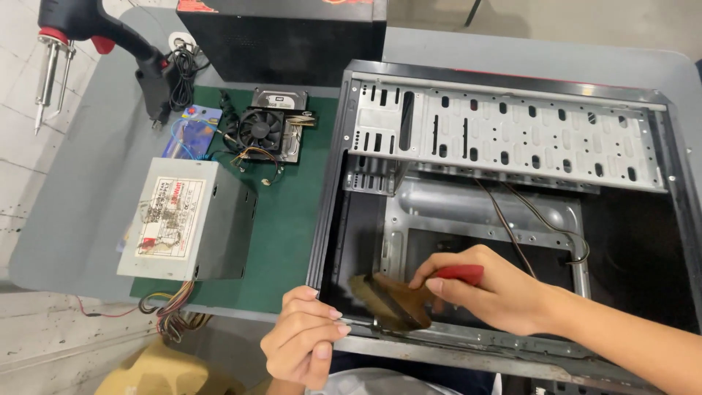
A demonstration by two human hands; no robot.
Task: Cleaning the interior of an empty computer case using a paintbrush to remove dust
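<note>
Counter (88,219) space at the far left carries a soldering gun (88,29) with a black body, red trim and a metal tip that hangs past the edge. Just right of it a black plug (155,91) and coiled cable lie near the green mat (285,234). On the mat sits a grey power supply (191,228), label up, with its bundle of coloured wires (172,311) spilling off the near edge. Behind it are a cooler fan (262,129) and a hard drive (279,99), close together, with a black box (285,36) at the back.

Next comes the left hand (303,344), its fingers curled together over the near left corner of the open case (512,132), gripping the rim. The case lies on its side, showing a perforated drive cage along the top and thin cables (526,219) running down inside.

Within the case, near its front edge, is the brush (391,298): brown bristles low on the metal floor, red handle pointing right. The right hand (486,289) has its fingers clamped on that handle, forearm stretching off to the lower right.
</note>
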